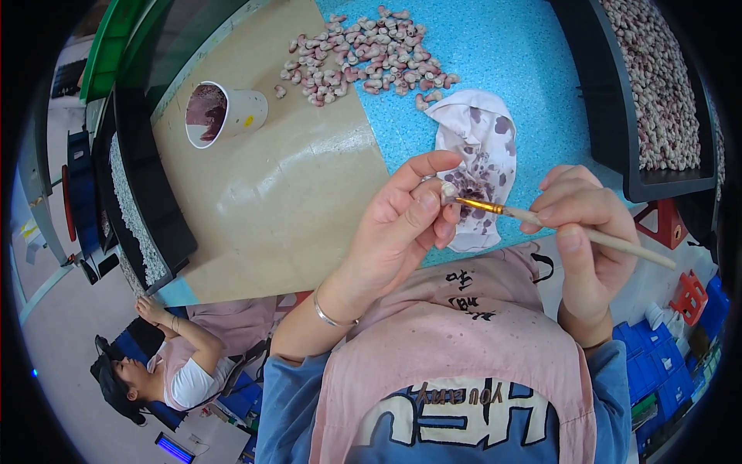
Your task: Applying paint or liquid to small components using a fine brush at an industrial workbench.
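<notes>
My left hand pinches a small white piece between thumb and fingertips, above the table's near edge. My right hand grips a thin wooden paintbrush with a gold ferrule; its tip touches the small piece. Under the brush lies a white cloth spotted with purple paint. A pile of small pink and white pieces lies farther back on the blue table. A white paper cup with dark purple paint inside lies on its side at the left.
A beige sheet covers the table's left part. Black trays of small pieces stand at the right and left. Another person sits at lower left. Blue crates and red stools stand at lower right.
</notes>
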Demonstrator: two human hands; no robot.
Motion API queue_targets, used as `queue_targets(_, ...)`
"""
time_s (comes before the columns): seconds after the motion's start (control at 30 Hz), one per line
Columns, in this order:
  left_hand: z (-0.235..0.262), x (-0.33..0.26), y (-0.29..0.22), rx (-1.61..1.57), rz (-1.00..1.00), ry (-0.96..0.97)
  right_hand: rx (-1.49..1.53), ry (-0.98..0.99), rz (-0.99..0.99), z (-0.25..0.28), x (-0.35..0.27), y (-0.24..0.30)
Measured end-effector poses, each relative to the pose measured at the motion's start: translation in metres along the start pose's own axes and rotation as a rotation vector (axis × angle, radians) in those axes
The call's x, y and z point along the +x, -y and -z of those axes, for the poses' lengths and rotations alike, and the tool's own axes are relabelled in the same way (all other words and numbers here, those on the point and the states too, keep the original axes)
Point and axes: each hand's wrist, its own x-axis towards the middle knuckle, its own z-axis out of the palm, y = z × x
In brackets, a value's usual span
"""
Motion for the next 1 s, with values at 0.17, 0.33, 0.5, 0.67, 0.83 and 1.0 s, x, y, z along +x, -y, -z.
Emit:
queue_targets(0.17,0.006,0.001,0.005,-0.039,-0.031,0.034,-0.103,0.015,0.046,0.003,0.002,-0.002)
queue_targets(0.33,0.007,0.002,0.005,-0.048,-0.033,-0.003,-0.085,0.028,0.074,0.001,0.005,0.000)
queue_targets(0.5,0.008,0.004,0.004,-0.029,-0.011,-0.017,-0.216,0.025,0.131,0.003,0.007,-0.006)
queue_targets(0.67,0.008,0.012,-0.014,0.063,0.052,-0.088,-0.132,-0.088,0.029,0.008,0.001,-0.007)
queue_targets(0.83,-0.012,0.070,-0.097,0.414,-0.487,-0.051,-0.022,-0.141,-0.068,0.007,-0.004,-0.007)
queue_targets(1.0,0.000,0.076,-0.110,0.634,-0.712,-0.176,-0.002,-0.132,-0.089,0.008,-0.007,-0.011)
